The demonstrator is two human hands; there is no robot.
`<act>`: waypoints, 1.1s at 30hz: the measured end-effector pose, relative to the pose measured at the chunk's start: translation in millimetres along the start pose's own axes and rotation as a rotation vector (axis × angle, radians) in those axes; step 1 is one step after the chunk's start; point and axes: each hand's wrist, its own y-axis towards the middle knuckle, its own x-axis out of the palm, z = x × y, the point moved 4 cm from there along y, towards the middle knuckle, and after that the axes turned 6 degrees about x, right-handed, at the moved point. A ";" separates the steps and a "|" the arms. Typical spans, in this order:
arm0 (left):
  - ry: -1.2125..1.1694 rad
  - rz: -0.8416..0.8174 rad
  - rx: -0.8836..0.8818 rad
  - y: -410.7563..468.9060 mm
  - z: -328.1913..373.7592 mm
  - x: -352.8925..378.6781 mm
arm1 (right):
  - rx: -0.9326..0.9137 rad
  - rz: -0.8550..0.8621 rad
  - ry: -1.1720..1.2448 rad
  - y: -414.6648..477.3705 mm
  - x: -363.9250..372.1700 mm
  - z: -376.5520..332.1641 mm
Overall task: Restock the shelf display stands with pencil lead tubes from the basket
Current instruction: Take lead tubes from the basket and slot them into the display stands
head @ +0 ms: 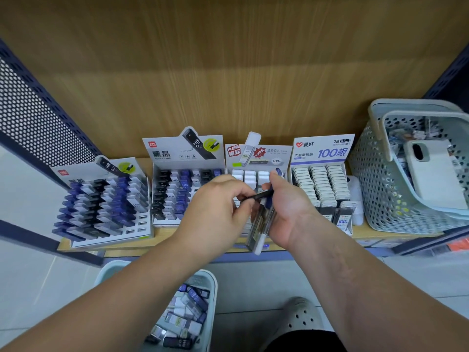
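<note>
1. My right hand (286,214) grips a bundle of lead tubes (261,227), fingers curled round it.
2. My left hand (215,207) pinches one dark tube (257,196) lying across the bundle's far end.
3. Just beyond the hands: white-capped display stand (256,158) on the shelf.
4. Near, under my arms: basket (214,285) holding loose tubes.

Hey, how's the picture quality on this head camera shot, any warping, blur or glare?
Head view: wide-angle warping tilts the perforated side panel and bows the shelf edge; light is soft and even, no glare on the back panel; the left hand, right hand and the tubes they grip look slightly smeared; the header card print reads sharp, the floor basket softer.
</note>
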 end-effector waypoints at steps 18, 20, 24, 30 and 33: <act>0.238 -0.076 -0.249 1.5 -129.1 -36.2 | 0.002 -0.035 -0.147 1.4 -7.3 -2.1; 0.295 -0.123 -0.198 9.0 -137.5 -27.8 | 0.010 -0.051 -0.137 1.8 -7.5 -1.4; 0.407 -0.236 -0.068 22.2 -146.8 -8.2 | 0.017 -0.062 -0.142 2.4 -7.9 -0.5; 0.589 -0.323 -0.015 29.3 -159.6 7.9 | 0.019 -0.053 -0.133 6.1 -9.4 -2.2; 0.622 -0.342 0.013 33.5 -158.1 8.0 | 0.022 -0.062 -0.129 7.5 -8.0 -2.3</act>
